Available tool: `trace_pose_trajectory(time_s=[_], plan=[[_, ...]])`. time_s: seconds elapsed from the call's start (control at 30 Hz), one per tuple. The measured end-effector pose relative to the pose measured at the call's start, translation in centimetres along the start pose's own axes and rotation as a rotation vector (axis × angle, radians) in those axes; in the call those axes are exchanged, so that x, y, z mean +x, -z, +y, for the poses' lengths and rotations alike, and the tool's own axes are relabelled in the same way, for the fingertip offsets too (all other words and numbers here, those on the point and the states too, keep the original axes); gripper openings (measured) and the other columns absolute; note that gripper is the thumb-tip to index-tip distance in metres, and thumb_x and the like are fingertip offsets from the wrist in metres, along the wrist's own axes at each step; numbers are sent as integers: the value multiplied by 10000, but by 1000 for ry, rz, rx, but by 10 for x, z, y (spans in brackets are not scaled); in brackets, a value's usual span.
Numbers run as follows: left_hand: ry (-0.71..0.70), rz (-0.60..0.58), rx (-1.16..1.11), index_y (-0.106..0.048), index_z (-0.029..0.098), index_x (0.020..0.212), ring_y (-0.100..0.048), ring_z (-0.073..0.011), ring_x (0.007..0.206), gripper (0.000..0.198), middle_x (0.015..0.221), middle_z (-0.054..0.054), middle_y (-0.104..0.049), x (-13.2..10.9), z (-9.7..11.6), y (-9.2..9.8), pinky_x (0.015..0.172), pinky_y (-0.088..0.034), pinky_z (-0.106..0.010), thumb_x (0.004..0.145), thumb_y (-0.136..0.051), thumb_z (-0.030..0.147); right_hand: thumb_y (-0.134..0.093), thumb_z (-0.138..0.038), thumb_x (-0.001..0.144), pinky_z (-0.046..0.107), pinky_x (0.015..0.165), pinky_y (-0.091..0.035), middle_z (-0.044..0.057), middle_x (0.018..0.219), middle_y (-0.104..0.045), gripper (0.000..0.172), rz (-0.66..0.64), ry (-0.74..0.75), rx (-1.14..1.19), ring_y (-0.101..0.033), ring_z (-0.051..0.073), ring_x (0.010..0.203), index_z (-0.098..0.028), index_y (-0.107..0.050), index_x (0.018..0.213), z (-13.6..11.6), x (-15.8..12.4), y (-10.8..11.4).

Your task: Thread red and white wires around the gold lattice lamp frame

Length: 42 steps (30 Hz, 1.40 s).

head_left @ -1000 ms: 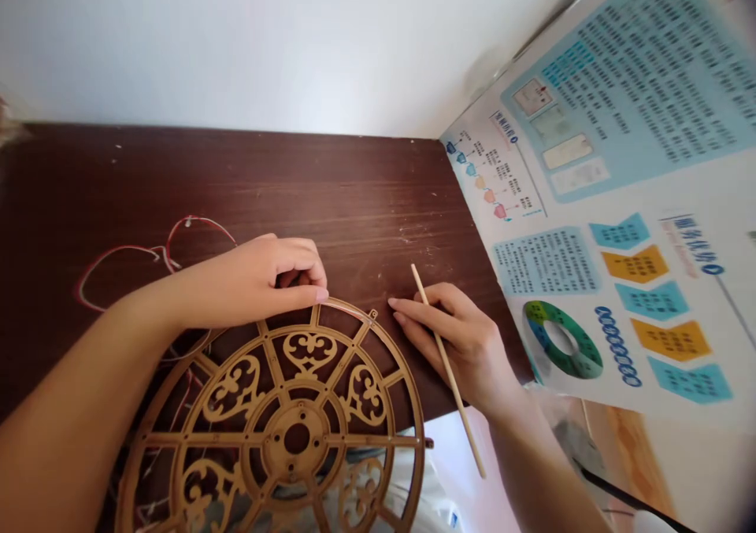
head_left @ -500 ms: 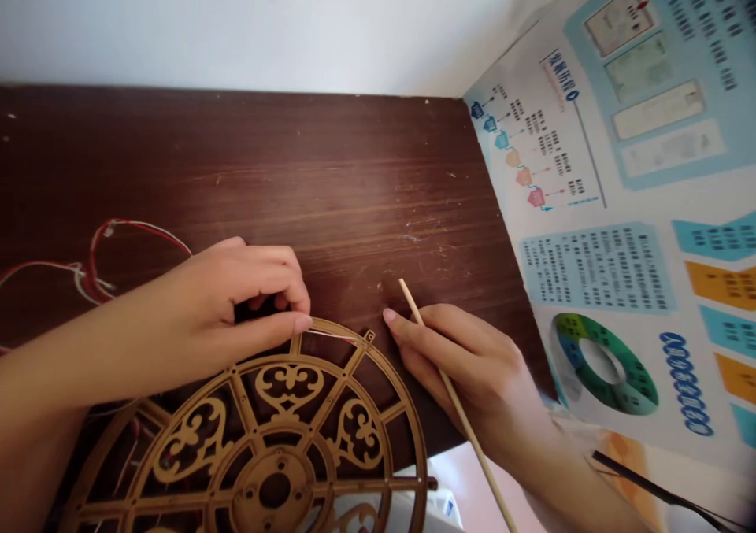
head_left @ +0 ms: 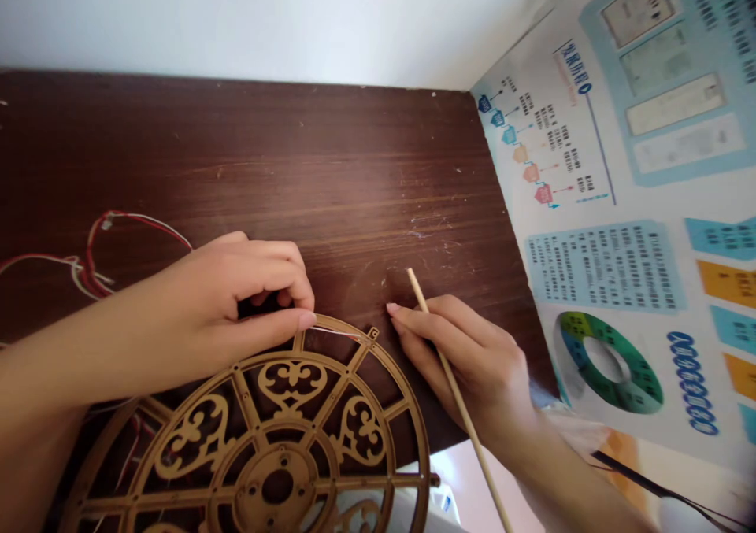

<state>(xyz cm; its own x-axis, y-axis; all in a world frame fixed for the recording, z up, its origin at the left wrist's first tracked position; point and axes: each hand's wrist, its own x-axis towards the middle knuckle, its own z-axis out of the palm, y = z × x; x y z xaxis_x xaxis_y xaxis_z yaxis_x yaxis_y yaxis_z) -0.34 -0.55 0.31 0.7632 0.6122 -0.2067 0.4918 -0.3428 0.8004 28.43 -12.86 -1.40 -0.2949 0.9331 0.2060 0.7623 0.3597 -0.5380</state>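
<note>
Left hand (head_left: 236, 297) curled nearly shut, thumb and fingers apparently pinching a thin red-and-white wire (head_left: 336, 331) at the rim of a gold filigree wheel (head_left: 292, 383). Right hand (head_left: 472, 360) half closed on a wooden dowel (head_left: 454, 383), just beside the wheel's rim. Wire could slip or snap if tugged hard. Wheel overhangs the edge of the dark wood desk (head_left: 236, 147), so a knock could tip it. Open desk beyond the wheel; loose wires (head_left: 94, 261) near it could snag.
</note>
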Motion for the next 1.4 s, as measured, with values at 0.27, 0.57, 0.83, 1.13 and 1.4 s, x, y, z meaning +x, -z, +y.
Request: trace_pose_trajectory(time_s=[0.27, 0.57, 0.83, 1.13, 1.4], plan=[[-26, 13, 6, -775, 310, 892, -635, -199, 843, 373, 960, 6, -758, 1, -5, -2, 917, -502, -376, 1047, -595, 597, -691, -208, 1063, 284, 635, -456, -9, 818, -612, 253, -27, -126, -56, -584, 121, 682, -237, -548, 857, -4, 23, 3], [-66, 11, -18, -781, 293, 862, -597, -171, 783, 368, 947, 10, -735, 4, -14, -3, 846, -472, -339, 1015, -635, 593, -663, -209, 1028, 283, 661, -435, -14, 770, -620, 275, -26, -173, -26, -568, 123, 681, -216, -567, 770, -4, 29, -3], [-60, -22, -62, -799, 288, 886, -655, -194, 843, 333, 991, -9, -757, 6, -16, 0, 741, -484, -329, 968, -646, 572, -693, -228, 1001, 277, 632, -417, -18, 733, -637, 249, 22, -220, -7, -566, 125, 654, -217, -613, 765, -1, 29, -4], [-39, -35, -52, -800, 263, 903, -659, -178, 852, 321, 1003, -12, -761, 5, -11, 2, 761, -478, -314, 986, -653, 535, -711, -249, 1004, 259, 663, -420, -36, 756, -630, 270, 22, -197, -12, -560, 101, 681, -208, -606, 759, 1, 27, -7], [-26, -54, -41, -793, 254, 901, -633, -172, 823, 345, 995, -19, -754, 4, -10, 4, 739, -457, -310, 986, -645, 554, -709, -207, 975, 234, 643, -402, -56, 728, -620, 263, 18, -240, 27, -538, 82, 661, -203, -598, 736, -4, 30, -6]])
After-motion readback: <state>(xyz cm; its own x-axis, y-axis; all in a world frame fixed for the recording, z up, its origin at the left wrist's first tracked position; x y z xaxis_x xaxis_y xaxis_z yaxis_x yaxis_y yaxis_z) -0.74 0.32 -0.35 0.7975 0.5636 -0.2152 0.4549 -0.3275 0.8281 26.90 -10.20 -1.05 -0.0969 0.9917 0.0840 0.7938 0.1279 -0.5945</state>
